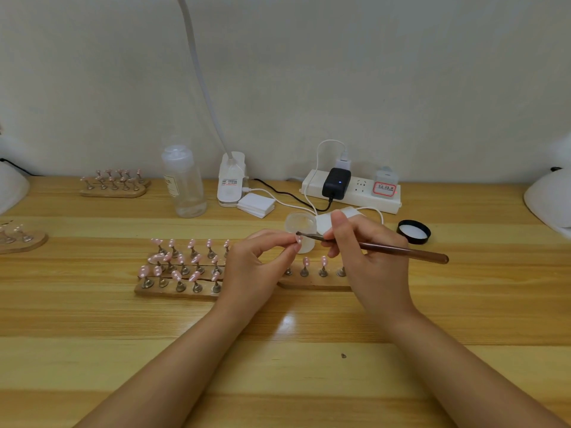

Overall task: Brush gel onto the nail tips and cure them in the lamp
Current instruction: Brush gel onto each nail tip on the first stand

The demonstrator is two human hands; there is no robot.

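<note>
My left hand (259, 264) pinches one pink dotted nail tip (298, 240) between thumb and fingertips, lifted above the table. My right hand (364, 251) grips a brown gel brush (401, 251), its bristle end touching that tip. Behind the tip stands an open frosted gel jar (301, 225). Wooden holder boards (173, 293) carry several pink dotted tips on metal stands; another board (312, 284) lies under my hands, partly hidden. White curing lamps show at the right edge (550, 202) and left edge (12, 188).
The jar's black lid (413, 232) lies to the right. At the back stand a clear bottle (184, 182), a desk lamp base (230, 183), white pads (256, 204) and a power strip (352, 193) with cables. More tip boards (114, 183) (21, 240) sit far left.
</note>
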